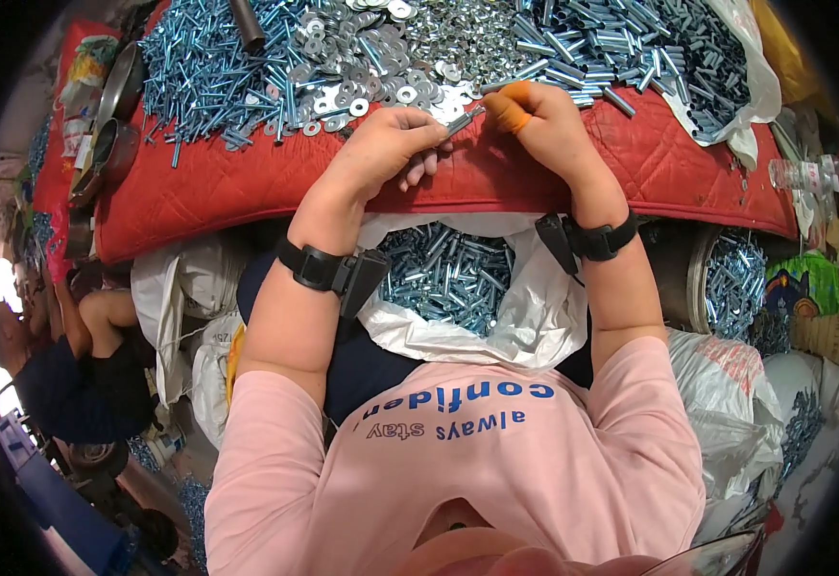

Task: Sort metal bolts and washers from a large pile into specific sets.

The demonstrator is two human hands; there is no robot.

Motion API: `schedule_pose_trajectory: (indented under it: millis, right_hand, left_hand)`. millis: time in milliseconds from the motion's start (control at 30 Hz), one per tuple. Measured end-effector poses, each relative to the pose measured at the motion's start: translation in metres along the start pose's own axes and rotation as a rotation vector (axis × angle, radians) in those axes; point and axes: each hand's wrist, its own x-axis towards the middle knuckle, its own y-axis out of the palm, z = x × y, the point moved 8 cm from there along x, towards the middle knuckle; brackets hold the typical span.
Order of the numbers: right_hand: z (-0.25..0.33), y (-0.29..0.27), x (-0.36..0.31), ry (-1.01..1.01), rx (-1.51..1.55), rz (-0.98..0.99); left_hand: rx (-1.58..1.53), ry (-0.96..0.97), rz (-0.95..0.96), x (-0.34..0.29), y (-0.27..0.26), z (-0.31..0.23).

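My left hand (395,144) pinches a sleeve anchor (459,124), a thin grey metal tube with a bolt end, between thumb and fingertips. Its tip points up and right, toward my other hand. My right hand (544,123), with orange covers on thumb and forefinger, is closed in a pinch at that tip. What sits between those fingers is too small to make out. Both hands are above the near edge of a red quilted cover (275,202). Just beyond them lie loose washers (343,82), small nuts (458,43) and metal sleeves (573,58).
Long bolts (208,72) are heaped at the far left, with a dark rod (247,24) on them. An open white sack (544,307) of metal anchors (448,278) sits at my lap. A container of metal parts (731,283) lies right; another person (64,355) sits left.
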Motion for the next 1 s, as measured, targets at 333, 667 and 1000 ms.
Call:
schedule_pose_trajectory:
  millis: [333, 667, 1000]
  right_hand:
    - [0.011, -0.007, -0.004, -0.048, 0.160, -0.120]
    - [0.010, -0.001, -0.004, -0.032, 0.028, -0.032]
    - [0.007, -0.003, -0.009, 0.027, 0.312, -0.135]
  left_hand:
    - [-0.004, 0.007, 0.010, 0.002, 0.000, -0.002]
    - [-0.002, 0.006, 0.021, -0.002, -0.002, 0.002]
    - [-0.056, 0.001, 0.057, -0.002, 0.002, 0.001]
